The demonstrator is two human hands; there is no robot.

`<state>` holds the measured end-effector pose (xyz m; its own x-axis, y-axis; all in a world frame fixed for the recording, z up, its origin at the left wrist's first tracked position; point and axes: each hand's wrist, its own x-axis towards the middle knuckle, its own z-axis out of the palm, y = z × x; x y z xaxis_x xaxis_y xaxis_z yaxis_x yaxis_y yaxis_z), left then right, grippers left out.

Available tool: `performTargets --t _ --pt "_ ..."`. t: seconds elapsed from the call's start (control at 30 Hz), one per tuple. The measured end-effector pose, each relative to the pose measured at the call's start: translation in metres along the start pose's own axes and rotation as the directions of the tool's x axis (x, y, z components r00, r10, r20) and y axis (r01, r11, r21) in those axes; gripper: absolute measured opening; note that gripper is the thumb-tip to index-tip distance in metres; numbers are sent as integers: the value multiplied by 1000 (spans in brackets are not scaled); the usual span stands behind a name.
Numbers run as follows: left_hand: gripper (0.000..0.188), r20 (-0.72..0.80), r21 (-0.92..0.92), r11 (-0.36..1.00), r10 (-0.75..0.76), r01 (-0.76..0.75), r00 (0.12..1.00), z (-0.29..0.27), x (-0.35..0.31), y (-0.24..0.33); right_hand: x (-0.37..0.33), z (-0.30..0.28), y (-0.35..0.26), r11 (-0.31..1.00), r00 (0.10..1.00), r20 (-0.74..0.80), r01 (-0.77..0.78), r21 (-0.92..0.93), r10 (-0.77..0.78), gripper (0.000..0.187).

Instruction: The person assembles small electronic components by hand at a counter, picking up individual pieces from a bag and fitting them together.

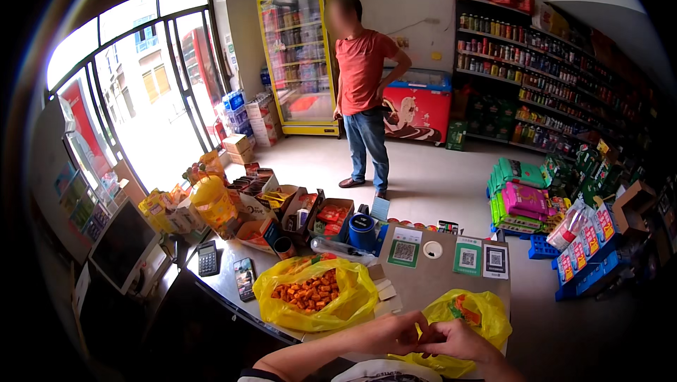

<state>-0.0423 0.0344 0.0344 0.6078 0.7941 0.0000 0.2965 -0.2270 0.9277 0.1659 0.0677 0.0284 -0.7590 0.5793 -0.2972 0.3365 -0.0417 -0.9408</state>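
One yellow bag [496, 311], showing an orange-and-green wrapper [465, 308], lay on the worktop [431, 282] by the left hand [395, 332] and right hand [455, 340], whose fingers were pinched close together; whether they gripped anything could not be told. A second yellow bag [362, 290], leftward, contained uncounted orange pieces [310, 293]. Farther out lay three code cards [405, 248], one phone [244, 279] and one calculator [208, 258].

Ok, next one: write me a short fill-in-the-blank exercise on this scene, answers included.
1. The bag holding orange pieces is coloured ____.
2. In the picture, the phone lies to the ____ of that bag.
3. The left hand and right hand are together at the ____ bag, not the larger one.

Missing words: yellow; left; smaller.
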Motion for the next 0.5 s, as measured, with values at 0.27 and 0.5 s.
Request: performTargets --t 0.27,0.5 --pt "33 -38 -29 999 11 -12 999 -4 5 -2 6 -7 3 999 999 0 49 9 -49 23" --pt "33 -31 -507 861 -41 20 999 -6 7 -26 -6 7 -15 944 948 -209 179 -276 -241 22"
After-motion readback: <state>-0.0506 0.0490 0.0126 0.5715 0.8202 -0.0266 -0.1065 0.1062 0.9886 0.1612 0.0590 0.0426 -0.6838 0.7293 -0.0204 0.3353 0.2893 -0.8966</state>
